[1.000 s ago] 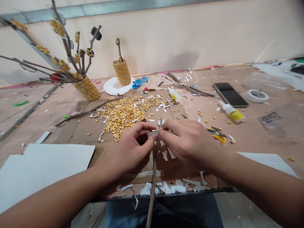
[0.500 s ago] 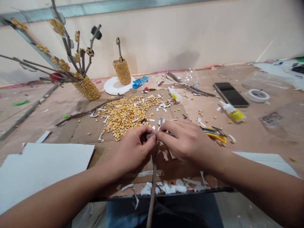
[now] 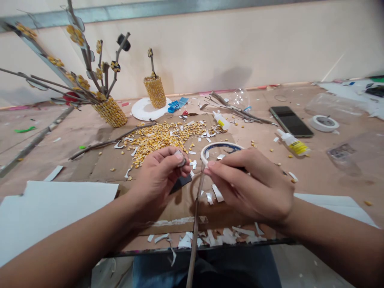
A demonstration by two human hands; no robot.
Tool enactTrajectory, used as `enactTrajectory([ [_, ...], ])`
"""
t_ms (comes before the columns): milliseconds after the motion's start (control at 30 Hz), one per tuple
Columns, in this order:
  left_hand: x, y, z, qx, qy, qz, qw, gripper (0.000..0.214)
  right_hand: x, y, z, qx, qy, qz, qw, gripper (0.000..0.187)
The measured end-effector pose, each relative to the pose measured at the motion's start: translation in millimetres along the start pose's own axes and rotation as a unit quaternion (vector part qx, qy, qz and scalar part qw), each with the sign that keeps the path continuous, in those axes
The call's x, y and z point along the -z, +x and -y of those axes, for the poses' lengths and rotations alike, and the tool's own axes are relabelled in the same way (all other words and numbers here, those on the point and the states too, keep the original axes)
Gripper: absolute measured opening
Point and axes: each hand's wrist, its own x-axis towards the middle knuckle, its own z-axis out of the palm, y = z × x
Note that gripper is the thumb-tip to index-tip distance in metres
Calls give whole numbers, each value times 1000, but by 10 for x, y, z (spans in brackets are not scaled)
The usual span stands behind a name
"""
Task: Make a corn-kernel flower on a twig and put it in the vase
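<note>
Inside tape roll [image 3: 222,144] — unreadable print [image 3: 207,151]

The tape roll [image 3: 213,147] in the right hand [image 3: 256,184] is white outside, dark blue with pale marks inside. The small piece [image 3: 180,158] in the left hand [image 3: 159,172] is whitish grey. Ahead of that hand, corn kernels [image 3: 160,137] are yellow; beyond the right hand, a white glue bottle [image 3: 295,145] bears a yellow label.

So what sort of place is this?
Probably a craft workspace, going by the pile of corn kernels, the kernel-covered container holding branches, and the strewn white scraps. Whether it's a home, school or shop, I can't tell.
</note>
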Motion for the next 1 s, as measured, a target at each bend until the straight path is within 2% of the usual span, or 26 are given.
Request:
enactTrajectory([
  [67,60,58,-32,-16,28,-12,999,28,23,58,-160,-7,-37,-21,999,11],
  [167,141,127,-11,-29,68,-18,997,28,-15,89,-538,-75,-80,-1,994,10],
  [200,160,141,9,-27,70,-21,997,28,-46,82,-670,-107,-93,19,990,13],
  [300,195,157,69,-11,55,-32,998,30,-152,35,-974,-200,-129,128,963,21],
  [400,199,156,86,11,44,-41,998,33,-205,2,-1093,-257,-144,232,927,27],
  [467,189,150,77,28,47,-49,997,38,-185,5,-1104,-265,-127,260,920,35],
  [600,169,128,55,45,56,-49,996,54,-81,39,-1123,-271,-84,251,925,50],
  [667,166,113,53,38,72,-41,996,53,-49,48,-1158,-275,-81,243,927,52],
  [867,156,67,55,34,102,-34,994,43,-68,23,-1257,-242,-96,206,943,41],
  [1000,159,50,60,41,103,-24,994,40,-92,12,-1260,-249,-94,192,945,32],
])
